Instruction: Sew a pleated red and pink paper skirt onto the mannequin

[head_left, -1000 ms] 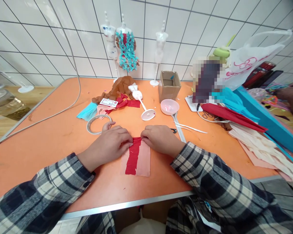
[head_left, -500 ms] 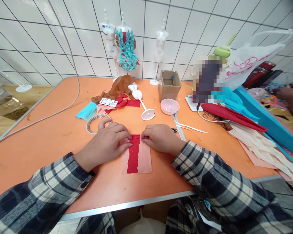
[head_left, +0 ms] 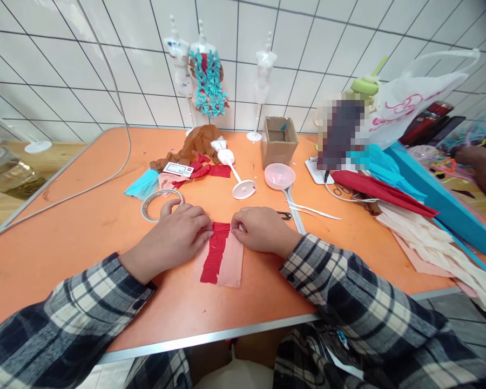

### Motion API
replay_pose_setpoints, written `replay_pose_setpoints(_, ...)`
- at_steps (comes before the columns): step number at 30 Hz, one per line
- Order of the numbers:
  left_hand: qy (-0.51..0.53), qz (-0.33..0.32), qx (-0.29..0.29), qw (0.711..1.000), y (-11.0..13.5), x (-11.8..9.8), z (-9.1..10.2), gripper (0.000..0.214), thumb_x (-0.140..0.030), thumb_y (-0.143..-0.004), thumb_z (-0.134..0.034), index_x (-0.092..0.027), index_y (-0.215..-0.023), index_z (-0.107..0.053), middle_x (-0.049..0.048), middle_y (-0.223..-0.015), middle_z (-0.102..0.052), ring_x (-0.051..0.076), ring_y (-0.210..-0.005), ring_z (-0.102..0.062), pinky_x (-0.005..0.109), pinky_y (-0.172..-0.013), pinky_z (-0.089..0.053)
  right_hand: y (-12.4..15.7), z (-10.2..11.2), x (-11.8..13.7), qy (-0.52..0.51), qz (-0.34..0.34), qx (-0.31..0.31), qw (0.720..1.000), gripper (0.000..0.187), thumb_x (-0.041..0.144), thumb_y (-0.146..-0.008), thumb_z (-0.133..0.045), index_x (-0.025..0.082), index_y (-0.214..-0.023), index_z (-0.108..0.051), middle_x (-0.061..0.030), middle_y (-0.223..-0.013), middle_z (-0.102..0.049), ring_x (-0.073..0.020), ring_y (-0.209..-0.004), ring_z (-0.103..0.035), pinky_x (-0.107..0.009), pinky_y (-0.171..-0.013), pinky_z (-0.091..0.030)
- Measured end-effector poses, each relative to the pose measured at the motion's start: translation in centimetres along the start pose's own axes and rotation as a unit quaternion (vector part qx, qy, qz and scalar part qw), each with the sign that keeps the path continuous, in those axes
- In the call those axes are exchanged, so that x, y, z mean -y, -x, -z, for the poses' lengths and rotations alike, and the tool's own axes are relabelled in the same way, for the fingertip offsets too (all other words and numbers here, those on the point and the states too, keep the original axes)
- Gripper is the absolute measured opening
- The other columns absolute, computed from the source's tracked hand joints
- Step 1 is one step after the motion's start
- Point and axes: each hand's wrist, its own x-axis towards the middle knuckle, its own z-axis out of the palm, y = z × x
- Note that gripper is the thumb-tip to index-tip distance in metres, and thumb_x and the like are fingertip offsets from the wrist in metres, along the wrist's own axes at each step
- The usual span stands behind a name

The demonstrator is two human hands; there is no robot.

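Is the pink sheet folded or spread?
Mostly spread: the pink sheet lies flat, though the red strip is creased at its far end.

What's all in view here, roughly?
table: 1, orange, centre
layered sheet: 1, pink and red, between hands
tape roll: 1, whitish, left
standing mannequins: 3, white, one in turquoise, back
lying mannequin: 1, white, centre
crumpled sheet: 1, brown, back left
box: 1, brown, back
bowl: 1, pink, before box
bag: 1, white, back right
folded sheet: 1, red, right
jar: 1, clear, far left
another person's hand: at least 1, far right
sleeves: 2, plaid, foreground
left hand: 1, bare, at sheet's left
right hand: 1, bare, at sheet's right
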Motion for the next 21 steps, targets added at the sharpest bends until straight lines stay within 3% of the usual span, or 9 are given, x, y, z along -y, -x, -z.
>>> replay_pose_setpoints(7, -0.005, -0.008, 0.010, 1.000, 0.1, 0.6, 0.3, 0.018, -0.028, -0.090, -0.048, -0.022, -0.083, -0.063, 0.0049, -0.091, -0.066, 0.027, -0.091, -0.062, 0.057, -0.102, -0.028, -0.1, 0.4, -1.1, -0.053, -0.016, 0.005, 0.998, 0.017, 0.030, -0.088, -0.060, 0.025, -0.095, -0.074, 0.0003, -0.088, -0.073, -0.0161, -0.083, -0.062, -0.027, -0.063, -0.031)
replay_pose_setpoints(14, 0.008, -0.011, -0.004, 1.000, 0.2, 0.7, 0.4, 0.016, -0.027, -0.089, -0.050, -0.024, -0.086, -0.066, 0.0042, -0.091, -0.069, 0.026, -0.092, -0.062, 0.058, -0.108, -0.020, -0.3, 0.7, -2.0, -0.126, -0.040, -0.041, 0.990, 0.013, 0.026, -0.085, -0.065, 0.021, -0.093, -0.073, 0.0008, -0.084, -0.071, -0.0136, -0.079, -0.060, -0.024, -0.066, -0.035)
replay_pose_setpoints(21, 0.012, -0.013, -0.007, 1.000, 0.2, 0.7, 0.5, 0.017, -0.027, -0.089, -0.051, -0.025, -0.084, -0.068, 0.0041, -0.091, -0.070, 0.026, -0.090, -0.063, 0.055, -0.108, -0.023, -0.4, 0.5, -2.2, -0.125, -0.046, -0.010, 0.991, 0.013, 0.029, -0.084, -0.064, 0.024, -0.089, -0.075, 0.0022, -0.083, -0.073, -0.0138, -0.079, -0.062, -0.025, -0.064, -0.035)
